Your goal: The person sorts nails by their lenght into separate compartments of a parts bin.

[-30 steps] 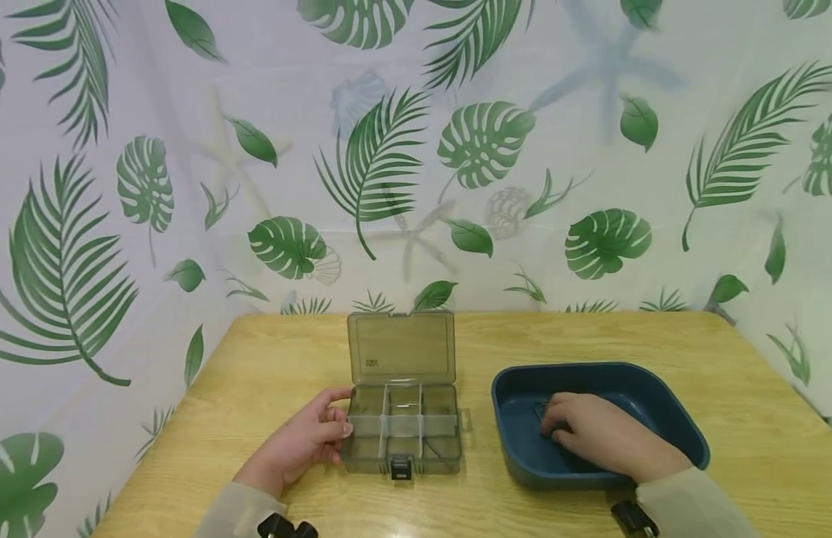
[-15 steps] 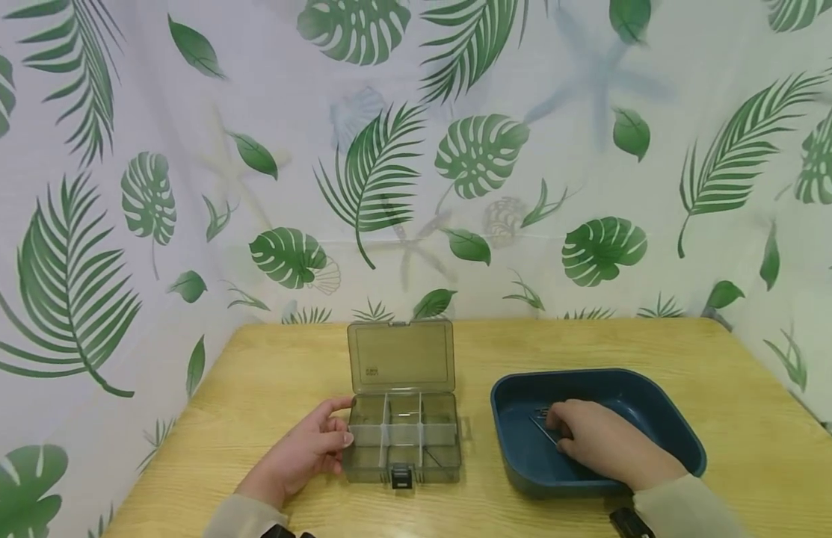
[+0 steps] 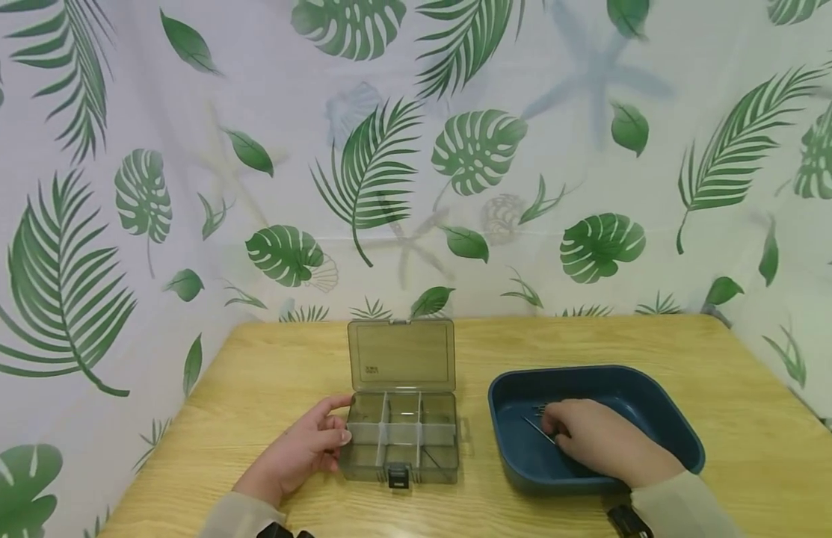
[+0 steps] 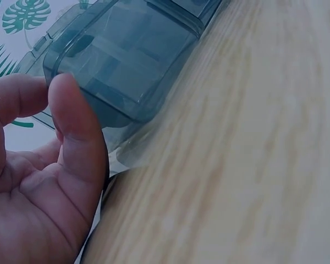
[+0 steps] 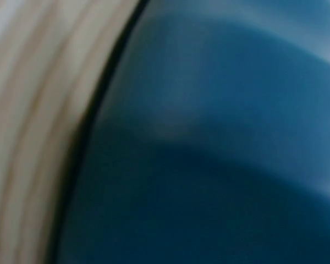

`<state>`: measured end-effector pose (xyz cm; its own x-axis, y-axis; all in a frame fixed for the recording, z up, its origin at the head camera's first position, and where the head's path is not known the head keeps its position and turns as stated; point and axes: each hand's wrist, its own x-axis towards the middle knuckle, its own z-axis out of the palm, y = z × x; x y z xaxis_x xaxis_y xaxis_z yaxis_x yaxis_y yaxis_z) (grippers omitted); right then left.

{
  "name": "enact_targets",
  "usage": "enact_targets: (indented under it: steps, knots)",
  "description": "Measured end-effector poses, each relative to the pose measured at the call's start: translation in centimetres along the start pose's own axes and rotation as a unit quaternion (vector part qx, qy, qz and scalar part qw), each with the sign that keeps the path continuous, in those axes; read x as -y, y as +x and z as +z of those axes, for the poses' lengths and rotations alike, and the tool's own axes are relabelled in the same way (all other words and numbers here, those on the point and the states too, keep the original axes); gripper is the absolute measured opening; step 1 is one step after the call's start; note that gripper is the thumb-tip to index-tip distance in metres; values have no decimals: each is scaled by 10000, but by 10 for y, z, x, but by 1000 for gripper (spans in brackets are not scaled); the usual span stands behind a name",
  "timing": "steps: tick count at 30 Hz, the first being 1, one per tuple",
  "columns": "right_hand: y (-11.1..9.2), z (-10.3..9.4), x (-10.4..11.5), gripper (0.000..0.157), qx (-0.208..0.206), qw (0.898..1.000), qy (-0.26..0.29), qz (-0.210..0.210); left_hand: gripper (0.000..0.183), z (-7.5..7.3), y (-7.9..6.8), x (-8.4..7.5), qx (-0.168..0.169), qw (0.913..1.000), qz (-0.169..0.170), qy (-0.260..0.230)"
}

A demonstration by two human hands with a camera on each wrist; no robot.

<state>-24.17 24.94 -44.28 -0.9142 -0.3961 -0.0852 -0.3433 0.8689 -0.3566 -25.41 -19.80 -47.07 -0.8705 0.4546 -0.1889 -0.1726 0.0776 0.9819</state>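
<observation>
- A left hand (image 3: 310, 446) holds the left side of an open plastic box (image 3: 365, 473), thumb and fingers bent against it.
- To the right, a right hand (image 3: 593, 437) reaches into a blue tray (image 3: 557, 486), fingers curled beside a thin rod (image 3: 538, 429) lying there; whether they grip it, one cannot tell.
- Picking out the rod appears the step in hand.
- The next move seems to call for a fine fingertip pinch.
</observation>
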Motion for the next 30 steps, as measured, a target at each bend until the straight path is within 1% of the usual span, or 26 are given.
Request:
enact_targets:
  steps: [3, 5, 10, 16, 22, 27, 30]
  knots:
    - [-1, 0, -1, 23, -56, 9999, 8, -115, 69, -1, 1, 2, -75, 10000, -8, -37]
    - [-1, 0, -1, 21, -26, 9999, 30, -132, 69, -2, 2, 3, -89, 10000, 4, -32]
    - [-5, 0, -1, 15, 86, 9999, 86, -82, 69, -2, 4, 5, 5, 10000, -9, -2]
    - [-5, -3, -1, 24, 31, 10000, -79, -8, 69, -1, 4, 5, -25, 10000, -36, -54]
    - [-3, -5, 0, 25, 68, 9998, -143, 93, 68, -1, 5, 2, -78, 10000, -35, 37]
    - [-5, -4, 2, 22, 288, 9994, 194, -2, 69, 0, 4, 3, -47, 10000, -47, 4]
    - [-6, -4, 2, 22, 387, 9984, 357, -221, 68, 1, 3, 4, -15, 10000, -11, -23]
